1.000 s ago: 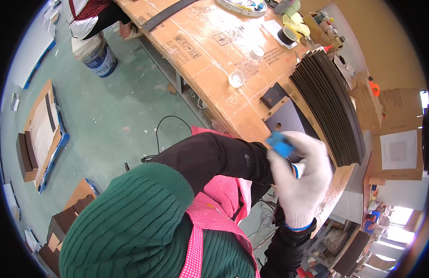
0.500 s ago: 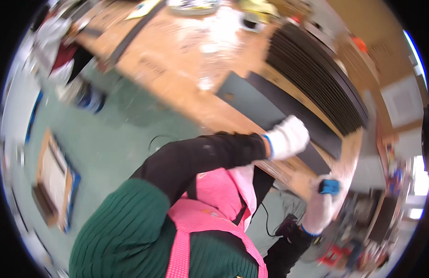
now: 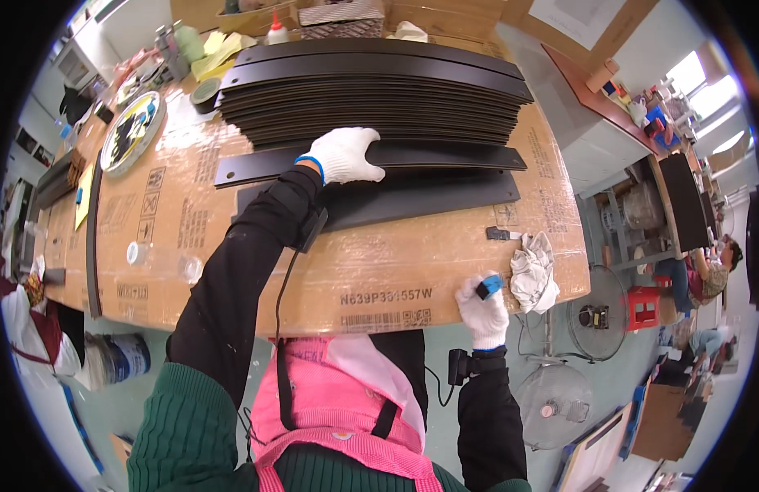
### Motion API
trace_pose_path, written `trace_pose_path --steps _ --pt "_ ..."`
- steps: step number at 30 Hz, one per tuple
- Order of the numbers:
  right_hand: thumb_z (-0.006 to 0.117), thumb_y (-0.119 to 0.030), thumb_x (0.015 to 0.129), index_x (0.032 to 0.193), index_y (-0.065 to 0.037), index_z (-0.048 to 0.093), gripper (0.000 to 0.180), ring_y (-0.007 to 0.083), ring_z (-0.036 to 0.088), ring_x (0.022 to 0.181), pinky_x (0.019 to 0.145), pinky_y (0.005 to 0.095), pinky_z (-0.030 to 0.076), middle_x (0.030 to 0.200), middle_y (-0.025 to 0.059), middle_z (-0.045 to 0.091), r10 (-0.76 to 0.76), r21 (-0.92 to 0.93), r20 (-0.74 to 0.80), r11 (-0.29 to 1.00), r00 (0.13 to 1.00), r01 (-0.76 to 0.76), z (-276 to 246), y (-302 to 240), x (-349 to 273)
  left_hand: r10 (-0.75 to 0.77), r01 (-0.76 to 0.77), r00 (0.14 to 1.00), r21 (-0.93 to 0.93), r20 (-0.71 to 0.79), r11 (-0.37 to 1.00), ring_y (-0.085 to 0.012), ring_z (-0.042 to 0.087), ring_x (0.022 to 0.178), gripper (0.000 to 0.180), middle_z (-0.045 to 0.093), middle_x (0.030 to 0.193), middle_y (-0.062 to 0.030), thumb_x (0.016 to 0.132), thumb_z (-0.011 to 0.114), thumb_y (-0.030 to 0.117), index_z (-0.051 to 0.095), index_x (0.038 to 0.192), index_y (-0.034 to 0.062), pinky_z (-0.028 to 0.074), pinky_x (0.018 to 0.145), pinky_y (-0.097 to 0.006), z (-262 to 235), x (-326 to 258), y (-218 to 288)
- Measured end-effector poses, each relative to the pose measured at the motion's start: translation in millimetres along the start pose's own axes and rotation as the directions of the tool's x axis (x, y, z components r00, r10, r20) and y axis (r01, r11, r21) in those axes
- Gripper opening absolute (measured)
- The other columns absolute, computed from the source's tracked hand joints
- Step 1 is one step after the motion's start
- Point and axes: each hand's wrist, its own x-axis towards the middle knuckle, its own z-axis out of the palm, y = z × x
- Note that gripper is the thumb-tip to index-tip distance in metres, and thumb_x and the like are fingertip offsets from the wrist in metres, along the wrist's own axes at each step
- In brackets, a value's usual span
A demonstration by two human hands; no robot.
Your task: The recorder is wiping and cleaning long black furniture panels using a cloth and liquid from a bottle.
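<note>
My left hand (image 3: 343, 156), in a white glove, spans a long black strip (image 3: 445, 156), its thumb at the near edge and fingers at the far edge. The strip has a hole near its left end. Just in front, partly under my forearm, lies a second dark strip (image 3: 428, 200). Beyond them rises a stack of black strips (image 3: 371, 102). My right hand (image 3: 483, 316), also gloved, is closed at the table's front edge on a small blue-and-black block (image 3: 489, 286). The block's exact kind is unclear.
A crumpled white cloth (image 3: 533, 272) lies right of my right hand. On the left are a round tray of small items (image 3: 133, 131), a tape roll (image 3: 205, 95) and a small white cap (image 3: 136, 252). A cable runs along my left arm. Fans stand on the floor at right.
The view has swung, bringing the table square in front. My left hand has gone from a fist over the front strip to spanning the strip behind it. My right hand keeps the block.
</note>
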Motion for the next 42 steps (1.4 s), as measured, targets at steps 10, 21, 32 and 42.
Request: trace_pose_path --steps 10,21,32,42 --pt "0.087 -0.014 0.084 0.13 -0.009 0.061 0.053 0.0321 0.064 0.11 0.095 0.0496 0.053 0.116 0.0107 0.067 -0.011 -0.02 0.003 1.0 1.0 0.011 2.4 2.0 8.8 -0.092 0.168 0.944 -0.222 0.317 0.96 -0.0177 0.06 0.055 0.082 0.071 0.083 -0.0112 0.075 0.087 0.042 0.062 0.141 -0.0003 0.051 0.053 -0.033 46.5 45.7 0.0" --pt "0.087 -0.015 0.084 0.125 -0.007 0.061 0.049 0.0376 0.067 0.108 0.092 0.0496 0.055 0.116 0.0153 0.068 0.055 -0.068 0.011 0.996 0.998 -0.054 7.6 -3.0 9.2 -0.145 0.188 0.959 -0.164 0.242 0.968 -0.0229 0.073 0.067 0.091 0.076 0.11 -0.0194 0.074 0.085 0.047 0.058 0.148 0.0008 0.061 0.069 -0.035 21.2 30.7 -9.2" --pt "0.086 -0.016 0.085 0.125 -0.007 0.06 0.049 0.0382 0.066 0.111 0.096 0.0507 0.054 0.122 0.0153 0.066 0.079 -0.036 0.015 0.996 0.997 -0.078 6.7 -1.0 9.0 -0.098 0.093 0.995 0.193 0.015 0.977 -0.032 0.058 0.133 0.091 0.061 0.14 -0.013 0.075 0.087 0.058 0.062 0.149 0.0113 0.053 0.108 -0.045 68.0 49.3 -39.5" --pt "0.084 -0.015 0.088 0.129 -0.005 0.058 0.05 0.0316 0.067 0.106 0.091 0.0442 0.056 0.119 0.0145 0.064 0.095 -0.061 -0.037 0.993 0.995 -0.097 18.4 -0.6 18.2 -0.174 0.208 0.977 0.353 -0.127 0.912 -0.032 0.069 0.114 0.061 0.071 0.121 -0.0131 0.079 0.081 0.054 0.077 0.124 0.0116 0.059 0.09 -0.046 35.7 22.0 -13.9"
